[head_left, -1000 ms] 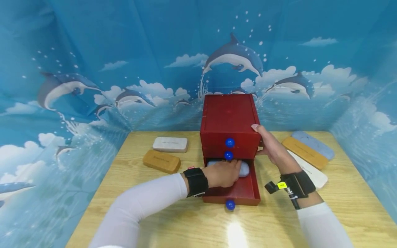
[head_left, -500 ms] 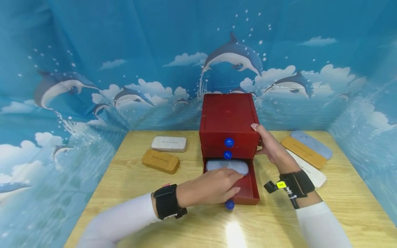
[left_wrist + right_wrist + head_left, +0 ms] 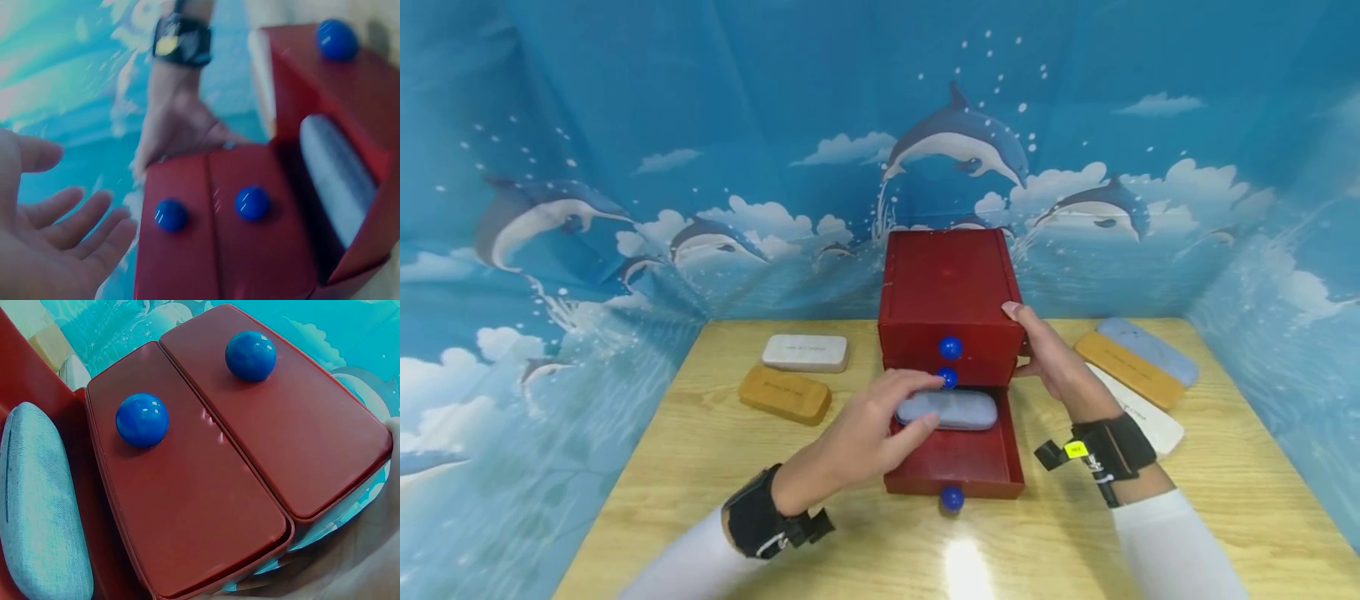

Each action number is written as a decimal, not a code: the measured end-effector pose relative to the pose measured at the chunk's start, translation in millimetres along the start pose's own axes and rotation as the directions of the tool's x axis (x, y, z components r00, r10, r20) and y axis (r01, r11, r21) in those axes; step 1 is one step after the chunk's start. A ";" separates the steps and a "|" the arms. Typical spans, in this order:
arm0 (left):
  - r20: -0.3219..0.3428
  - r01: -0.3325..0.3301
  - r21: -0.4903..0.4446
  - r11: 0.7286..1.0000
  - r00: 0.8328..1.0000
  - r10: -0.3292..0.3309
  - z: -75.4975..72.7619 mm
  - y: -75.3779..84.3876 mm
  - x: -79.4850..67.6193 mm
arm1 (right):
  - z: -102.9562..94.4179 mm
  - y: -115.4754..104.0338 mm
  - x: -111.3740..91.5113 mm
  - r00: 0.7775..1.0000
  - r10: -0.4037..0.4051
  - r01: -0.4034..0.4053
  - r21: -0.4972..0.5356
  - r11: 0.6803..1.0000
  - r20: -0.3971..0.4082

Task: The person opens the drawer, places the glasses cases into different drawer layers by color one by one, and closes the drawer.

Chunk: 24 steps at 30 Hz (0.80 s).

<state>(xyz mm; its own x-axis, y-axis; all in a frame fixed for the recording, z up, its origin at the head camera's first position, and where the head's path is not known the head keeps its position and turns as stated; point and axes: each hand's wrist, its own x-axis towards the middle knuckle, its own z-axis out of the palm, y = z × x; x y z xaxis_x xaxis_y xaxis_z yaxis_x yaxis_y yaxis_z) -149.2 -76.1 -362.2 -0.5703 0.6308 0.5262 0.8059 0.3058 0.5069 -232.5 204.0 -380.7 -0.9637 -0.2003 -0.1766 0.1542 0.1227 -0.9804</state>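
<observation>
Landmark: glossy red box-shaped cabinet (image 3: 951, 275), on a pale wood-grain table (image 3: 820, 533). Its lowest drawer (image 3: 955, 458) juts out from the front; inside lies a rounded grey-blue fabric case (image 3: 967, 410), toward the back. My left hand (image 3: 868, 429) holds nothing, thumb and fingers spread, in front of the cabinet near the middle round blue knob (image 3: 952, 377). My right hand (image 3: 1056, 358) is splayed against the cabinet's right side, thumb on the top edge, pressing rather than clasped. Left of the cabinet: an oblong white case (image 3: 805, 352), a mustard-yellow case (image 3: 785, 395) nearer me. Right of it, three more side by side: blue (image 3: 1150, 348), mustard (image 3: 1129, 369), white (image 3: 1161, 425).
</observation>
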 end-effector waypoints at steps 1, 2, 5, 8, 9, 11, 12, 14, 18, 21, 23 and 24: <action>-0.059 0.004 -0.025 1.000 0.998 -0.005 -4.3 -1.5 1.7 | 0.0 -0.1 0.2 1.000 -0.002 0.002 0.001 1.000 -0.001; -0.113 0.007 -0.037 0.999 0.994 -0.011 -8.4 -3.5 3.7 | -0.2 -0.1 0.2 1.000 -0.004 0.004 0.001 1.000 -0.001; -0.233 0.028 -0.053 0.998 0.972 -0.039 -18.7 -10.1 11.9 | -0.9 -0.4 0.4 1.000 -0.013 0.013 -0.001 1.000 0.001; -0.309 0.071 -0.049 0.996 0.947 -0.083 -24.6 -17.6 21.7 | -0.7 -0.7 0.4 1.000 -0.014 0.014 -0.002 1.000 0.006; -0.325 0.096 -0.051 0.994 0.940 -0.108 -25.8 -20.7 25.3 | -0.5 -0.9 0.4 1.000 -0.014 0.014 -0.002 1.000 0.008; -0.350 0.157 -0.071 0.985 0.921 -0.172 -27.4 -27.6 33.1 | -0.2 -1.2 0.6 1.000 -0.013 0.013 0.000 1.000 0.012; -0.359 0.195 -0.084 0.977 0.909 -0.212 -27.8 -31.6 37.1 | 0.0 -1.4 0.6 1.000 -0.012 0.012 0.001 1.000 0.013; -0.354 0.290 -0.126 0.949 0.880 -0.316 -28.4 -39.9 44.7 | 0.5 -1.7 0.8 1.000 -0.007 0.007 0.004 1.000 0.015; -0.292 0.460 -0.239 0.855 0.806 -0.515 -27.0 -57.2 57.2 | 0.7 -1.9 0.6 1.000 0.004 -0.004 0.001 1.000 0.013; -0.211 0.558 -0.318 0.766 0.746 -0.632 -23.9 -69.2 64.2 | 0.4 -1.5 0.3 1.000 0.011 -0.011 -0.005 1.000 0.012; -0.155 0.606 -0.359 0.710 0.711 -0.686 -21.7 -76.2 68.0 | 0.1 -1.1 -0.1 1.000 0.010 -0.010 -0.008 1.000 0.012; -0.129 0.624 -0.377 0.685 0.697 -0.706 -20.6 -79.2 69.5 | -0.1 -0.8 -0.1 1.000 0.009 -0.009 -0.010 1.000 0.011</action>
<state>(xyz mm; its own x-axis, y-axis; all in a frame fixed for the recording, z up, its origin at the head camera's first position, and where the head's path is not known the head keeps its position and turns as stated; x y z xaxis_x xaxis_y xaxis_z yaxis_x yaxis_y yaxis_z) -255.9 -71.1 -351.7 -0.9866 0.1317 0.0965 0.1359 0.3345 0.9326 -232.6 203.9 -379.9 -0.9598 -0.2101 -0.1860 0.1602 0.1342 -0.9779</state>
